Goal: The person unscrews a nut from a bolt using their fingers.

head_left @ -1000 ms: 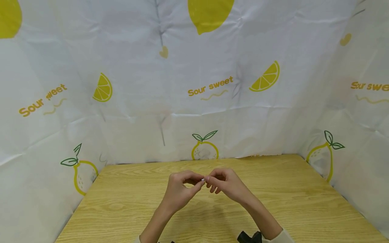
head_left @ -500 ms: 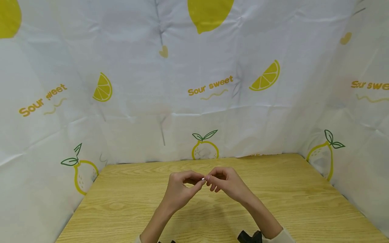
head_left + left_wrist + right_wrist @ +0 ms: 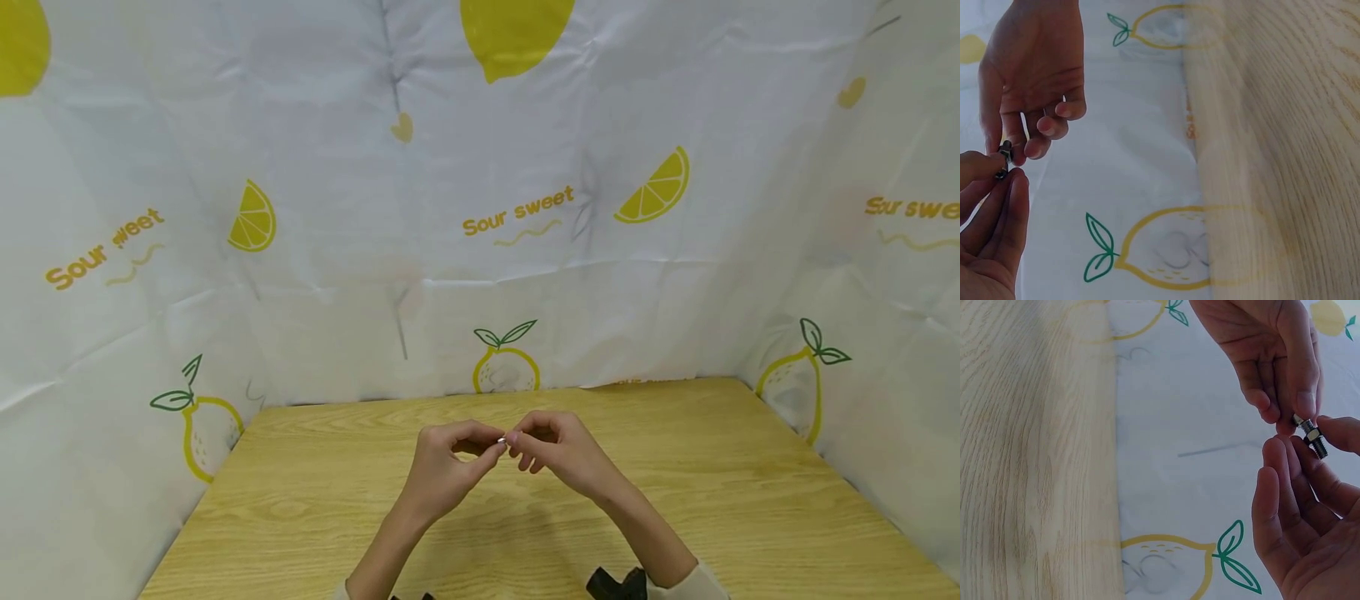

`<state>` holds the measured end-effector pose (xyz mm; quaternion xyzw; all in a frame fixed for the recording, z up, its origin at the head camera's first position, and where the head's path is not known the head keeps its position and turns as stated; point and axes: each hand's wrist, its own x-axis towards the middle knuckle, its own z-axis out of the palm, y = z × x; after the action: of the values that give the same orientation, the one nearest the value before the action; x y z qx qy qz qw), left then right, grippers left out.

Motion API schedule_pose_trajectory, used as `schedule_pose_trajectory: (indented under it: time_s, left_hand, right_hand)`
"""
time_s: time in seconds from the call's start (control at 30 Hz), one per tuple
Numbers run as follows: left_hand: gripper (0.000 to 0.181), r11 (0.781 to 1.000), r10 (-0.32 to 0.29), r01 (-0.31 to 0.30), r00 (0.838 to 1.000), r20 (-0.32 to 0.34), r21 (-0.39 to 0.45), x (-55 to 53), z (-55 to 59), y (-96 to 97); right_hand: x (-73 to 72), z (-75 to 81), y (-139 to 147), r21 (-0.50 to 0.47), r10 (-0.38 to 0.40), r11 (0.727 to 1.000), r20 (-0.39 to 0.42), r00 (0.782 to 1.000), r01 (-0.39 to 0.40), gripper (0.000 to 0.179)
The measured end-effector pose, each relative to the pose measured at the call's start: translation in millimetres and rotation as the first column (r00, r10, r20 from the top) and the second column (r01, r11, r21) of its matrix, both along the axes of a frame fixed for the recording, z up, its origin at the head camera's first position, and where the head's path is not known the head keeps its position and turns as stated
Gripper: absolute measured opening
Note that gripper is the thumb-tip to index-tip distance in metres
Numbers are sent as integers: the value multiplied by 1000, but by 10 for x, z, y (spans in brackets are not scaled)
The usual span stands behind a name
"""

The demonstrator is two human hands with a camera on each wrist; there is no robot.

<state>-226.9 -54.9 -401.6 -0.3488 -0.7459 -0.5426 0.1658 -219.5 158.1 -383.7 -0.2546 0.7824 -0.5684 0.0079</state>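
A small silver metal fitting [image 3: 1314, 435] with a hex collar, a threaded end and a tapered tip is held between both hands above the table. My left hand [image 3: 447, 467] pinches it between thumb and fingertips, at the tapered end in the right wrist view. From the other side, my right hand [image 3: 558, 457] has thumb and index finger on the collar and threaded part. The other right fingers are loosely bent in the left wrist view. Fingertips cover much of the fitting [image 3: 502, 440] in the head view, leaving only a glint.
A wood-grain table [image 3: 315, 517] lies beneath the hands. White cloth [image 3: 337, 208] with lemon prints hangs along the back and both sides. Black wrist mounts [image 3: 617, 583] show near the cuffs at the bottom.
Both hands stay almost in place, fingertips together at the metal fitting. The glint on the fitting differs slightly; whether it turned is too small to tell.
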Motion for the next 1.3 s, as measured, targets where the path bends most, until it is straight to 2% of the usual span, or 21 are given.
schedule_pose_trajectory:
  time_s: [0.43,0.77,1.07,1.17,1.3]
  left_hand:
    - [7,1000,4,-4,1000,-8,8,9,-10,-15]
    - [9,1000,8,-8,1000,17,3,20,-2,-14]
    - [7,1000,-2,2,1000,-3,17,23,9,1]
    - [6,1000,8,-8,1000,-8,16,23,13,4]
    - [6,1000,9,-9,1000,-13,19,24,6,6]
  right_hand:
    - [5,-14,-10,-23,22,1000,-5,1000,-22,22]
    - [9,-28,-7,-11,24,1000,-28,999,-24,20]
    - [22,7,1,28,-7,1000,27,1000,7,27]
    - [15,12,3,51,-8,999,26,1000,7,34]
    - [15,8,7,42,4,999,15,1000,-4,34]
